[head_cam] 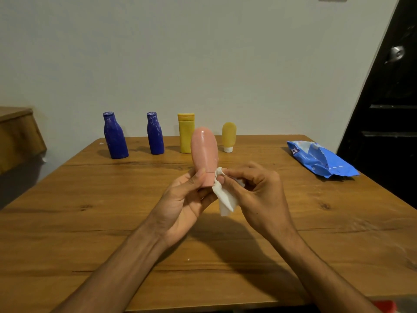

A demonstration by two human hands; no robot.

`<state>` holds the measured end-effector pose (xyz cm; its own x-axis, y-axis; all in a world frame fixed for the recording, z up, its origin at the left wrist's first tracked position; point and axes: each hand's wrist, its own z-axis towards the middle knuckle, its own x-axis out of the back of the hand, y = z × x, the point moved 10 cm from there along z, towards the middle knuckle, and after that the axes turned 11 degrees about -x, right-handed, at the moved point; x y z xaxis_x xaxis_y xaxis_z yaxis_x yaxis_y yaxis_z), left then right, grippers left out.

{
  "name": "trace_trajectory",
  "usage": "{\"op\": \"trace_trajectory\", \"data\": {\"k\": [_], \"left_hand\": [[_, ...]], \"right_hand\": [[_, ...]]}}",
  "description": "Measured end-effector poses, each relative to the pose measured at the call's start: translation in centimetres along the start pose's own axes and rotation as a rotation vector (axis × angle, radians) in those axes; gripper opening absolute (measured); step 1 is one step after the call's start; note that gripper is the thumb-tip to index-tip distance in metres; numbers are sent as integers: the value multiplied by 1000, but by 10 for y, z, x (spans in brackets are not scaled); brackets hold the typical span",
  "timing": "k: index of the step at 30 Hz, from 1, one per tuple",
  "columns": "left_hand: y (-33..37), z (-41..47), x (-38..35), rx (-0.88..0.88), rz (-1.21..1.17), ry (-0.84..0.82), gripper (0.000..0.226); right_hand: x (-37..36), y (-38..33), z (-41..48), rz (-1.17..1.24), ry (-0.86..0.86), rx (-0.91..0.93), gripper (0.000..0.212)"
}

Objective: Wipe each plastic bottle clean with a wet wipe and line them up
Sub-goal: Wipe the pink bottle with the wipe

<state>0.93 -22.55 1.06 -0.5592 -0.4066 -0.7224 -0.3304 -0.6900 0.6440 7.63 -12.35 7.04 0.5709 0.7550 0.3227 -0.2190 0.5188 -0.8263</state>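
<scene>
My left hand grips a pink bottle by its cap end, its rounded base pointing up above the table's middle. My right hand pinches a white wet wipe against the bottle's cap. The pink surface looks wet and shiny. Along the far edge of the wooden table stand two dark blue bottles, a yellow flip-cap bottle and a small yellow tube resting on its white cap.
A blue wet-wipe pack lies open at the table's right edge. A dark door stands at the right, a wooden piece of furniture at the left, and a pale wall behind the bottles.
</scene>
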Motion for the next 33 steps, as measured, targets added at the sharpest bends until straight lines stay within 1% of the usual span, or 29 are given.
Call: {"op": "trace_trajectory", "data": {"k": [4,7,9,10,12,13,15,18,23,26,30,31,33], "left_hand": [[2,1,1,-6,11,2,92],[2,0,-3,-14,39,-14,91],[2,0,-5,-12,58,-30,81],[2,-1,-4,-13,82,-25,71],[2,-1,0,-10,165,1,53],[2,-1,1,-9,204,10,49],[2,0,3,-12,251,28,47],[3,-1,0,-20,263,34,43],[3,0,-4,-47,155,30,39],[3,1,-3,-46,98,31,41],[1,0,-1,-24,152,21,52],[1,1,0,-18,162,25,58],[1,1,1,-1,166,4,80]], "right_hand": [[-4,-4,-1,-8,-29,27,17],[3,-2,0,-4,32,25,17],[5,0,1,22,50,19,17],[5,0,1,28,51,16,17],[5,0,1,30,52,16,17],[5,0,1,29,51,18,17],[4,-1,1,19,44,27,17],[3,-5,1,-8,29,60,17],[2,-9,0,-72,33,107,19],[2,-10,-1,-60,25,117,19],[4,-12,-1,-90,50,141,21],[3,-13,-2,-104,52,149,22],[4,-14,-2,-112,69,162,22]]}}
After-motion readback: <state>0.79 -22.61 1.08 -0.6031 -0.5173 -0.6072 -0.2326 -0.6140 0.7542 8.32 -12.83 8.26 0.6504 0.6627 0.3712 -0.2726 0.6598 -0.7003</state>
